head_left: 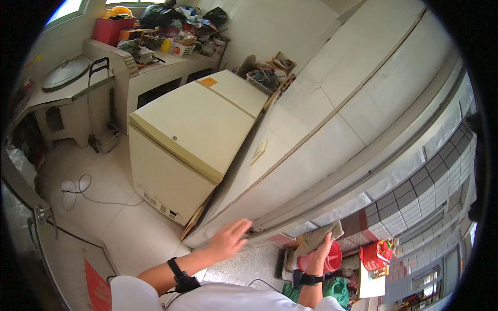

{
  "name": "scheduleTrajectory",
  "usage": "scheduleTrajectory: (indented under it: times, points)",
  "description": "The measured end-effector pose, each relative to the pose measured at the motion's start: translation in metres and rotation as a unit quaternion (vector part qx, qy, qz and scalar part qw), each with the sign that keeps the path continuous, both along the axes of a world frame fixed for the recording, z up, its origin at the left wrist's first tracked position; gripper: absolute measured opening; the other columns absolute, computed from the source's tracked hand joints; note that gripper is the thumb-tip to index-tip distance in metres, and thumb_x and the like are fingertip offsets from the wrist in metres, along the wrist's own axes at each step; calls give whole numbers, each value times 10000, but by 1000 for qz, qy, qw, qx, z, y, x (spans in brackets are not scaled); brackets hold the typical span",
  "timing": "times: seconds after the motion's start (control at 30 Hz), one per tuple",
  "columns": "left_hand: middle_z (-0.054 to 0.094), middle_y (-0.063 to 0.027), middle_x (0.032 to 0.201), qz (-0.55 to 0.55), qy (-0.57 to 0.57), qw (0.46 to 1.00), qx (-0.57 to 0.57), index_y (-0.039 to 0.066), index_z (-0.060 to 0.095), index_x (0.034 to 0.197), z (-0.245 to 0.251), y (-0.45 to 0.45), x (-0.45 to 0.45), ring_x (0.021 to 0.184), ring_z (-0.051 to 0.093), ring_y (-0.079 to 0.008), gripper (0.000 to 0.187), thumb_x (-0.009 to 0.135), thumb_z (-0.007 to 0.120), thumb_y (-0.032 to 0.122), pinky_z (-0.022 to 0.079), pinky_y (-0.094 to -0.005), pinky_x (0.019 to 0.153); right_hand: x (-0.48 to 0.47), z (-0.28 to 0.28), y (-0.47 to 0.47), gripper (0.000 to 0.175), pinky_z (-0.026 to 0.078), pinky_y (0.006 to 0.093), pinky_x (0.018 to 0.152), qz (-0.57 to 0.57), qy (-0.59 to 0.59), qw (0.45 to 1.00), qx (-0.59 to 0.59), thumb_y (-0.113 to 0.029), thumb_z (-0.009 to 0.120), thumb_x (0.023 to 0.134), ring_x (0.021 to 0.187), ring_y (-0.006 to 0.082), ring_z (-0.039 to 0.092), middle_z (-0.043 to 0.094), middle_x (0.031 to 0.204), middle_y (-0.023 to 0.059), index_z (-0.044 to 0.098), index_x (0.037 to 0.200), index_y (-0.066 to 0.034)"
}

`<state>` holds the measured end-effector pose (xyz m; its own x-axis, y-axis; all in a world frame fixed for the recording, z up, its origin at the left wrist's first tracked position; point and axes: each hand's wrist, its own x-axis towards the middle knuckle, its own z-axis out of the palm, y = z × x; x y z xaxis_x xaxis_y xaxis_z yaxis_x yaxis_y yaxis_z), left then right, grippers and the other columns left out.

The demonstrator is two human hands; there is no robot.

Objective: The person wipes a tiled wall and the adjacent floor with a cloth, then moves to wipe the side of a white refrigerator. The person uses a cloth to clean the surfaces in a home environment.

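My left hand (227, 241) is held out in front of me at the doorway, fingers extended, with nothing in it. Its fingertips are close to the lower end of the door frame (272, 227); whether they touch it I cannot tell. My right hand (321, 252) grips a folded grey-beige cloth (314, 240) off to the right, outside the frame. Behind that hand, a red plastic bucket (335, 256) is partly hidden. Both wrists wear black bands. Beyond the left hand, a cream chest freezer (186, 132) stands with its lid shut against the tiled wall (307, 132).
A door (74, 248) with a metal handle stands at the left. A grey cable (105, 202) loops over the tiled floor. Behind are a folding hand truck (103, 144), a stove with a round metal lid (66, 74), and a cluttered counter (167, 64). Green bags (336, 289) lie at right.
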<state>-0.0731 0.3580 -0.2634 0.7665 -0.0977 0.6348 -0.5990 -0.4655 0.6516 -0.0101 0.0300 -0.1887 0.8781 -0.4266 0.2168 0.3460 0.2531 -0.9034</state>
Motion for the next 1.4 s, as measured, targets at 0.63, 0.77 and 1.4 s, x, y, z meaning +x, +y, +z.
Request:
scheduleTrajectory:
  times: [0.63, 0.77, 1.4]
  points:
    - [538, -161, 1253, 85, 192, 977, -34, 43, 505, 1264, -54, 94, -49, 1107, 538, -362, 468, 810, 616, 69, 461, -401, 911, 17, 371, 183, 457, 381, 475, 1027, -493, -303, 293, -761, -108, 597, 796, 1290, 284, 434, 506, 1362, 55, 568, 1249, -158]
    - [545, -167, 1241, 70, 196, 977, -36, 41, 504, 1265, -58, 90, -49, 1103, 540, -364, 468, 811, 618, 73, 461, -401, 909, 35, 263, 209, 368, 412, 555, 847, -475, -263, 282, -791, -158, 525, 796, 1300, 269, 414, 513, 1321, 117, 564, 1161, -164]
    - [576, -171, 1194, 95, 222, 969, -57, 31, 504, 1268, -79, 135, -64, 1023, 600, -325, 439, 841, 596, 66, 482, -388, 854, 32, 215, 220, 511, 405, 471, 993, -252, -344, 542, -724, 44, 472, 784, 1255, 441, 390, 415, 1380, 194, 536, 1259, -131]
